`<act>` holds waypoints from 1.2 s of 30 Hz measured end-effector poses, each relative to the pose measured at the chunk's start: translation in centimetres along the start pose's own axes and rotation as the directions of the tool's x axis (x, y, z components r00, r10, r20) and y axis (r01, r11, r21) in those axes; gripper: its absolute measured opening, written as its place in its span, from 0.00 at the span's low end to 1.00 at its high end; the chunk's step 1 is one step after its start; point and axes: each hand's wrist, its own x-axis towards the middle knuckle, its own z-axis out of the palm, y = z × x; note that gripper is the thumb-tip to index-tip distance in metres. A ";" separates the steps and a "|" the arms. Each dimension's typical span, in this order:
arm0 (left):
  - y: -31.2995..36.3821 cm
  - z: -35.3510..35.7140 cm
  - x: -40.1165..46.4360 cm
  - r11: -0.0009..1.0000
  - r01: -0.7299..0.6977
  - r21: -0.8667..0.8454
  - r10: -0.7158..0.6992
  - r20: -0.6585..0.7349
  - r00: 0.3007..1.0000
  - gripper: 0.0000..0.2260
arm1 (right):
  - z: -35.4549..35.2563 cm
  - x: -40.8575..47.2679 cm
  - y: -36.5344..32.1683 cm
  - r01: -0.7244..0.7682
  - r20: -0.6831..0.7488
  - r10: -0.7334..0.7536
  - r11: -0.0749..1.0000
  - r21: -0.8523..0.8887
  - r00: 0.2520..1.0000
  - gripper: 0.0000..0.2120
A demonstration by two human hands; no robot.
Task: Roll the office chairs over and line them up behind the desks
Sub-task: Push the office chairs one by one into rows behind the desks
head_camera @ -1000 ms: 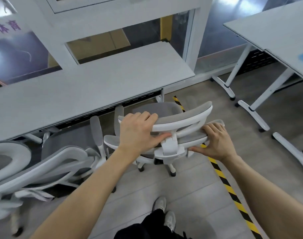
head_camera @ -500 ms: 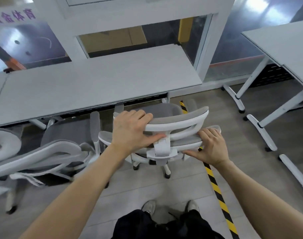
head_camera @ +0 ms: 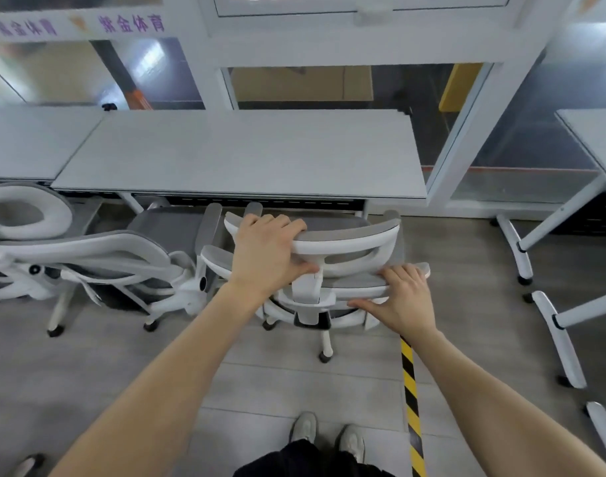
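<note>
Step in hand: final positioning of one office chair (head_camera: 332,256) behind the middle surface (head_camera: 239,156); judged to be the closing part of this chair's roll-in.
Left hand (head_camera: 267,253): grip clamped over the left end of the headrest (head_camera: 350,239), fingers curled across the top edge, thumb pressed on the rear of the frame.
Right hand (head_camera: 403,297): grip spread, not closed; palm and fingers lie flat on the upper edge of the backrest, thumb out along the white frame below it.
Chair location: on the floor directly in front of the person, seat front at or just under the near edge of the surface; exact overlap cannot be told from this angle.
Chair appearance: white plastic frame, grey mesh back and headrest, grey armrest pads, white star base on dark castors; upright, back facing the person.
Neighbouring chair (head_camera: 122,256): same pattern, just beside on the left, armrests of the two close together; contact cannot be confirmed.
Floor marking: yellow-and-black tape (head_camera: 410,390) runs toward the chair's right rear.
Next move, assessed: a short straight push, with a small turn if needed, to square the back parallel to the surface edge and level with the neighbour.
Risk, assessed: armrests catching the adjacent chair or the surface's underside rail.
Progress, assessed: this chair nearly placed; the row further left is only partly in view.
</note>
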 end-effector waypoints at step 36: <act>-0.6 -0.2 -0.9 1.000 0.004 -0.021 -0.005 -0.015 1.000 0.29 | -0.2 -0.4 -0.9 0.010 0.015 -0.009 0.999 -0.041 1.000 0.44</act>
